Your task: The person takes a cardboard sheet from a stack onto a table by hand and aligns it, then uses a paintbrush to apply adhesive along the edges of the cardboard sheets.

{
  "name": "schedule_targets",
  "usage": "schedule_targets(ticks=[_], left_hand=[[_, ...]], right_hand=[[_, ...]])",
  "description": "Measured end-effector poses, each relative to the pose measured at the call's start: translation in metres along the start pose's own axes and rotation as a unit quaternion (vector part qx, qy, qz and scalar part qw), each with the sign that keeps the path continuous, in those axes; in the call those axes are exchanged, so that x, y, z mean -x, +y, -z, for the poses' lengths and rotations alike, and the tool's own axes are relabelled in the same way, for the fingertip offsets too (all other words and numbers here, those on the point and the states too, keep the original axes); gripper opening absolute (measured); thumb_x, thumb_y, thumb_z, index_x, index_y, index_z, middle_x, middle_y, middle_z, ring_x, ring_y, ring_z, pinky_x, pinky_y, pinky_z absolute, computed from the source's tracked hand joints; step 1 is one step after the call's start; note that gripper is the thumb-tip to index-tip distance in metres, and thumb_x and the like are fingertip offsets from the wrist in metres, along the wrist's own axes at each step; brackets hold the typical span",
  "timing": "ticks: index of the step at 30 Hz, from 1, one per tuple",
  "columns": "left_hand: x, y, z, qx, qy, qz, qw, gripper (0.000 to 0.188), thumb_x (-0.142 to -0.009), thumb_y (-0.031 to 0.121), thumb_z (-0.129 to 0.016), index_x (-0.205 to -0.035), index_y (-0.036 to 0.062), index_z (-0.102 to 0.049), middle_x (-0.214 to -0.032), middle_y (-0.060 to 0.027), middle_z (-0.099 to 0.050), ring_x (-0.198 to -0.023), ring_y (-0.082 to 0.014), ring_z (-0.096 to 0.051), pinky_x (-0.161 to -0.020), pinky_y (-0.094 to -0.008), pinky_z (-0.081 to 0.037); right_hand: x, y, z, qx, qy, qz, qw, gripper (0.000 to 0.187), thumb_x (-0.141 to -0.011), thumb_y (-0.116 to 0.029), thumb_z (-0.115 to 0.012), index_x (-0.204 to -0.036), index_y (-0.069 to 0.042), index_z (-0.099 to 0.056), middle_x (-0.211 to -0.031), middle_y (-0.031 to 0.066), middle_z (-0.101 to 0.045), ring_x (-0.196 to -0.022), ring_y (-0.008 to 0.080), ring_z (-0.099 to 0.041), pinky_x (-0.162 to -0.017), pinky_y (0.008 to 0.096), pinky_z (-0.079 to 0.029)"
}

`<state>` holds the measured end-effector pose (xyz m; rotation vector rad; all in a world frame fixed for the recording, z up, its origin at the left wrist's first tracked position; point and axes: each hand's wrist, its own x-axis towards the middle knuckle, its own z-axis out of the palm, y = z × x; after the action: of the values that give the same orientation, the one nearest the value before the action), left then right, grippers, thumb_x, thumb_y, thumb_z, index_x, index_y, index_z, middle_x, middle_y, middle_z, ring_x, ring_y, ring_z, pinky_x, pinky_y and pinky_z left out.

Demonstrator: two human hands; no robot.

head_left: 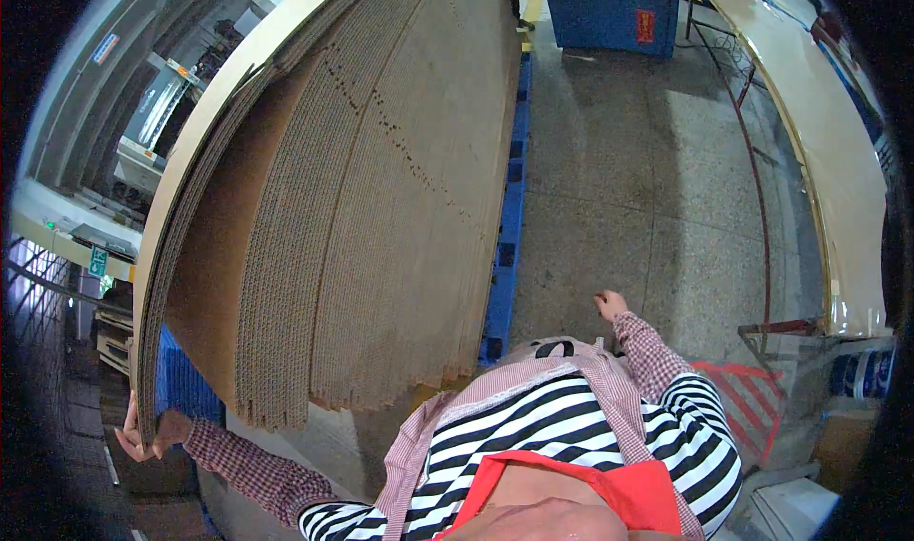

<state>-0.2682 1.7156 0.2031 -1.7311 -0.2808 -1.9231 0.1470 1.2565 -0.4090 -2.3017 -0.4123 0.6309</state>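
Observation:
A tall stack of corrugated cardboard sheets (400, 208) rises at my left, its layered edges facing me. At its top left, a few sheets (152, 303) stand apart from the rest, with a gap showing brown board between. My left hand (152, 436) grips the near corner of these parted sheets, fingers on the outer side and the rest of the hand on the inner side. My right hand (609, 304) hangs over the floor at my right side, fingers curled, with nothing visible in it. It touches neither the stack nor the long table.
Beneath the stack runs a blue pallet (512, 208). Along the right side stands a long pale-topped table (838, 160) with a thin metal frame. A blue box-like stand (609, 22) is at the far end. Red-and-white stripes (747, 403) mark the floor at my right.

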Motion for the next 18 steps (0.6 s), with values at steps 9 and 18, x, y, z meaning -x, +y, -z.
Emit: schedule_targets(ticks=[9,18], left_hand=[[-0.017,-0.050,0.003,0.014,0.148,-0.071,0.986,0.081,-0.086,0.057,-0.004,-0.081,-0.0110,-0.048,-0.051,-0.0096,-0.053,-0.044,-0.0203,-0.056,-0.038,-0.0320,-0.052],[-0.042,-0.004,0.015,-0.013,0.109,-0.132,0.985,0.085,-0.080,0.066,-0.006,-0.062,-0.0031,-0.051,-0.050,-0.0123,-0.054,-0.045,-0.0216,-0.056,-0.037,-0.0300,-0.047]], right_hand=[[-0.035,-0.089,0.030,-0.264,-0.024,0.041,0.963,0.031,-0.087,-0.019,-0.046,-0.111,0.002,-0.050,-0.089,0.0089,-0.060,-0.060,0.0132,-0.055,-0.055,0.0261,-0.047],[0.016,-0.226,0.080,-0.389,-0.137,0.101,0.905,0.034,-0.089,-0.024,-0.046,-0.114,-0.001,-0.049,-0.094,0.0052,-0.059,-0.073,0.0100,-0.055,-0.065,0.0253,-0.047]])
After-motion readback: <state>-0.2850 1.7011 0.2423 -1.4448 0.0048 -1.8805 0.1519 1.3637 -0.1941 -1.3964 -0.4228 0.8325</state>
